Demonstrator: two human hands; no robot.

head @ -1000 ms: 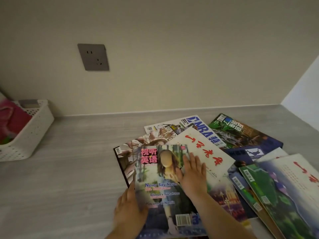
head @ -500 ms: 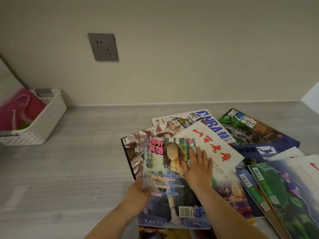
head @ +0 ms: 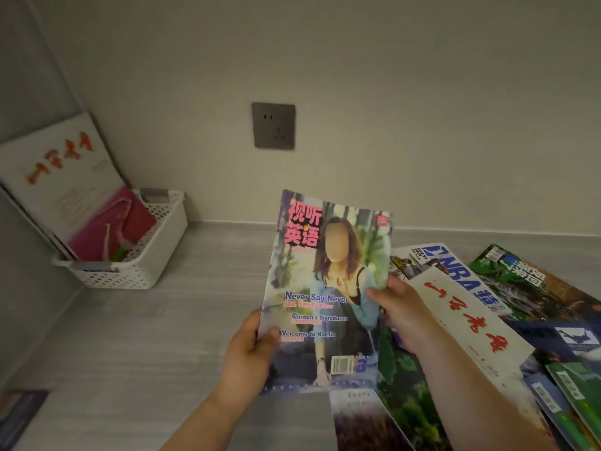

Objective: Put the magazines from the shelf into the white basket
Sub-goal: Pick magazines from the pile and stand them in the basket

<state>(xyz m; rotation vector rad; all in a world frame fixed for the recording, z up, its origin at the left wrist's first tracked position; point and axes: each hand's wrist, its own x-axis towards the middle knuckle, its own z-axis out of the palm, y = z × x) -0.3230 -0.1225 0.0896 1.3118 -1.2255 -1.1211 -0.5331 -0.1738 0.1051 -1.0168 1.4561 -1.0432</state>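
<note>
Above the grey shelf (head: 136,346), both hands grip one English-study magazine (head: 328,288) (cover facing up). Left hand (head: 248,349) pinches its left edge, right hand (head: 401,312) its right.

The left hand (head: 248,348) was closed on the lower left edge of the magazine (head: 328,288), thumb on the cover and fingers behind it. The right hand (head: 401,312) gripped the right edge, thumb on the front. Both bare forearms extended up from the bottom of the view, converging slightly.
</note>
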